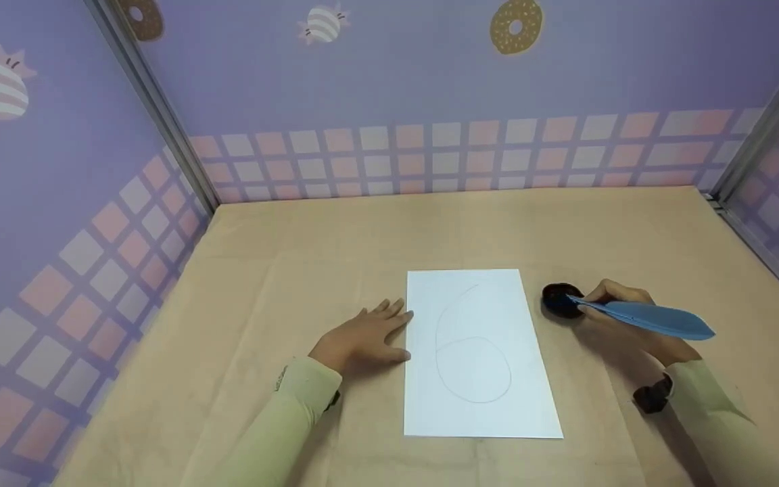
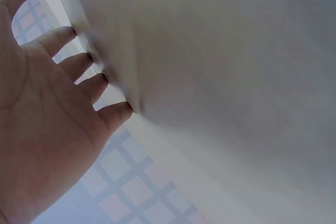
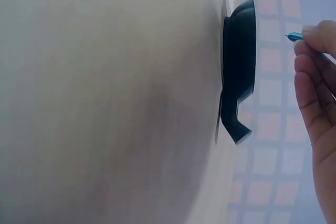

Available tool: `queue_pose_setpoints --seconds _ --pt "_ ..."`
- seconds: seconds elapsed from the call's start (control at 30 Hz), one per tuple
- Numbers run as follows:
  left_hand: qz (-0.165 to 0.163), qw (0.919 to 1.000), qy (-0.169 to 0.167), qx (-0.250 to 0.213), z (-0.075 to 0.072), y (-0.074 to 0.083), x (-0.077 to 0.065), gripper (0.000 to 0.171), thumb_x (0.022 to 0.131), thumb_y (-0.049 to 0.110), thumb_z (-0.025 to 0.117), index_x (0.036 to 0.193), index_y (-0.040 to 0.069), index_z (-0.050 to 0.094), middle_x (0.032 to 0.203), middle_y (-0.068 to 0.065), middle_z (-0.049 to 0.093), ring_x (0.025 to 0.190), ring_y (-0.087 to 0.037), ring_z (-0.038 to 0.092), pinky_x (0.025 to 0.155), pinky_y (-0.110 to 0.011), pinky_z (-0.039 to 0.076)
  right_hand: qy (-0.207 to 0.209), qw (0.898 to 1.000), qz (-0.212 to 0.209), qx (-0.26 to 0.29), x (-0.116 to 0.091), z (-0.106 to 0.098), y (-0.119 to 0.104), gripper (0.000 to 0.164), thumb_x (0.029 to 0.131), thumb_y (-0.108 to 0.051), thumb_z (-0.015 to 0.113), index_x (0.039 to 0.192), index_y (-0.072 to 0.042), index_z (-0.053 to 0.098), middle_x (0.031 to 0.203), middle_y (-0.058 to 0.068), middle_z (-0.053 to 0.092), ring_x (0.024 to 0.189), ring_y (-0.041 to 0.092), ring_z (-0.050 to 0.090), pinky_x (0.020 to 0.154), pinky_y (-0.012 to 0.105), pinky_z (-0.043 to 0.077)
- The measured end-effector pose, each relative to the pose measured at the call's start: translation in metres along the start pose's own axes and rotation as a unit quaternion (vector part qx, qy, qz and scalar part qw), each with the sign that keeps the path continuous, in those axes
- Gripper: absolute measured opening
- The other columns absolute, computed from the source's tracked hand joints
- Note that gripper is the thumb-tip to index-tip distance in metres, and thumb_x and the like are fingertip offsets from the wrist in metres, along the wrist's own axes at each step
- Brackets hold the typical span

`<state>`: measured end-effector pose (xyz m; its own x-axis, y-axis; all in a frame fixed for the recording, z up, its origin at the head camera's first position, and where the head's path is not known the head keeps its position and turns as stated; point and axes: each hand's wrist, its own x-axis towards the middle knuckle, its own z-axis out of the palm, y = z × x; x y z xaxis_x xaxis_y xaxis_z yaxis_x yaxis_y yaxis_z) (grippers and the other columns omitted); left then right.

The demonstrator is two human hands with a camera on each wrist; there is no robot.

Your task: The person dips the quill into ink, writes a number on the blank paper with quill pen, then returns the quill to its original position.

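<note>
A white sheet of paper (image 1: 457, 416) lies on the table, with a large thin-lined figure like a 6 drawn on it. Fingers spread, my left hand (image 1: 362, 340) rests at the sheet's left edge; the left wrist view shows its fingertips (image 2: 123, 109) against the surface. My right hand (image 1: 626, 297) pinches a blue feather quill pen (image 1: 663, 319) over a small dark dish (image 1: 560, 309) to the right of the paper. From the right wrist view, the pen's nib stands apart from the dish's rim, above it. The dish's contents are too dark to tell.
A beige cloth covers the table (image 1: 295, 270). Purple walls with pink and white checks (image 1: 443, 155) stand along the back and sides, with metal posts (image 1: 159, 101) at the corners. A dark band (image 1: 653, 396) circles the right wrist.
</note>
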<state>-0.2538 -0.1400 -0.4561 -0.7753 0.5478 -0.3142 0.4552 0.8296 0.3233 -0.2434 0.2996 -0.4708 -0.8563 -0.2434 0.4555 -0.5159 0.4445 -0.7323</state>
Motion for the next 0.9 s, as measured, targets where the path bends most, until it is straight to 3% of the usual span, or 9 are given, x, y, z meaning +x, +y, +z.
queue_pose_setpoints --seconds 0.4,0.67,0.9 --pt "0.002 1.0 0.001 0.002 0.0 -0.001 0.0 0.078 0.091 0.054 0.054 0.155 0.023 0.021 0.163 0.001 0.006 0.151 -0.023 0.003 0.122 -0.049 0.007 0.008 1.0 -0.024 0.009 -0.004 -0.009 0.008 0.014 0.08 0.014 0.067 0.086 0.002 0.067 0.082 0.011 0.071 0.067 0.005 0.063 0.057 0.011 0.048" --pt "-0.002 1.0 0.002 0.0 0.0 0.0 0.0 0.077 0.092 0.053 0.054 0.155 0.023 0.021 0.163 0.001 0.006 0.151 -0.023 0.003 0.122 -0.049 0.008 0.004 1.0 0.002 -0.023 -0.004 -0.014 0.01 0.009 0.082 0.009 0.068 0.086 0.0 0.067 0.083 0.01 0.071 0.069 0.001 0.063 0.059 0.01 0.049" --pt "-0.002 1.0 0.003 0.001 0.0 0.0 -0.001 0.077 0.092 0.052 0.054 0.155 0.024 0.02 0.163 0.001 0.006 0.151 -0.022 0.002 0.122 -0.049 0.008 -0.021 1.0 0.012 -0.018 -0.003 -0.02 0.011 0.007 0.084 0.008 0.066 0.086 0.001 0.066 0.083 0.013 0.07 0.072 0.006 0.066 0.064 0.011 0.052"
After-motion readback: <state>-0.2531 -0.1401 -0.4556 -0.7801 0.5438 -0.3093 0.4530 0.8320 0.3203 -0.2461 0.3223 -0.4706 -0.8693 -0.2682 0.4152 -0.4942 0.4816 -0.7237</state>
